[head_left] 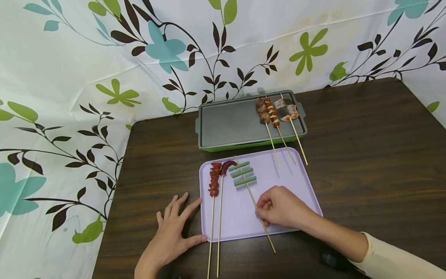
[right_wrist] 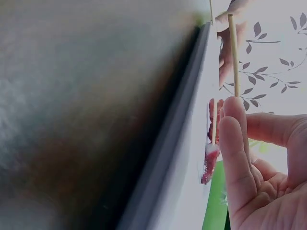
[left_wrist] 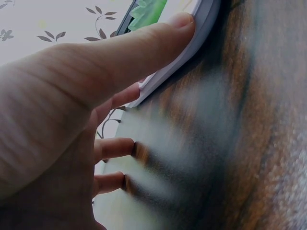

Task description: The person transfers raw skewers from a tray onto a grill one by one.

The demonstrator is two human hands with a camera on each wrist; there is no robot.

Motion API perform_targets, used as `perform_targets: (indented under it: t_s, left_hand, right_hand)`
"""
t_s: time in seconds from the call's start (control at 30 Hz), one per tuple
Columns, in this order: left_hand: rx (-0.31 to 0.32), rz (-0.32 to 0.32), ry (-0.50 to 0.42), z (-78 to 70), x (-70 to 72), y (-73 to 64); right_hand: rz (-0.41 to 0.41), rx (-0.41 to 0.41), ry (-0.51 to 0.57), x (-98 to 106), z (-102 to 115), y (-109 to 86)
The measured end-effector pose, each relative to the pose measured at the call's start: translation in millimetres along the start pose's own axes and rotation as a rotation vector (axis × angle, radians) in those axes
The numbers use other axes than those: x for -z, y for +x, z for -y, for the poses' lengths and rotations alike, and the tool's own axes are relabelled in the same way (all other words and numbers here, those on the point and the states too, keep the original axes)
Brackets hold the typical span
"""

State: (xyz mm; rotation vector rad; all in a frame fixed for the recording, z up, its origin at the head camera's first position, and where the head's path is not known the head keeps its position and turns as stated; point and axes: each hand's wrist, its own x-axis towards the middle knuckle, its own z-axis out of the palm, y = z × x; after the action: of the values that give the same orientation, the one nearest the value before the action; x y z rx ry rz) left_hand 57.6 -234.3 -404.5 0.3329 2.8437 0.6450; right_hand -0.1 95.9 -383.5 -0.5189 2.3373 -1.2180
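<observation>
My right hand [head_left: 280, 207] pinches the bare stick of a skewer of green bean pieces [head_left: 243, 173] over the lilac tray [head_left: 240, 217]. In the right wrist view the stick [right_wrist: 234, 57] rises from between thumb and fingers. My left hand [head_left: 170, 232] lies with fingers spread at the tray's left edge, its thumb [left_wrist: 158, 45] touching the rim and other fingertips on the table. Left of the bean skewer, a skewer of red pieces [head_left: 214, 179] and an octopus tentacle skewer [head_left: 228, 166] lie side by side, their sticks passing over the tray's near edge.
Behind the tray stands a grey-topped grill plate [head_left: 230, 120] with a green base. On its right side lie a brown meat skewer [head_left: 263, 110], a red and green skewer [head_left: 271, 112] and a fish skewer [head_left: 286, 109]. A patterned cloth [head_left: 223, 50] hangs behind the dark wooden table [head_left: 362, 155].
</observation>
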Motion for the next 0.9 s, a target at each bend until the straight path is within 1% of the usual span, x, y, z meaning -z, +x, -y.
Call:
perform_targets:
  t_s: [0.23, 0.4, 0.63, 0.9]
  left_hand:
    - [0.008, 0.006, -0.006, 0.2, 0.5, 0.5]
    - [0.012, 0.013, -0.007, 0.2, 0.3, 0.5]
    - [0.01, 0.011, -0.005, 0.9, 0.0, 0.1]
    - [0.007, 0.006, -0.004, 0.0, 0.6, -0.7]
  right_hand:
    - [-0.029, 0.033, -0.004, 9, 10, 0.3]
    - [-0.058, 0.033, -0.004, 18, 18, 1.8]
    - [-0.082, 0.031, -0.004, 38, 30, 7.0]
    - [-0.126, 0.028, -0.026, 61, 38, 19.5]
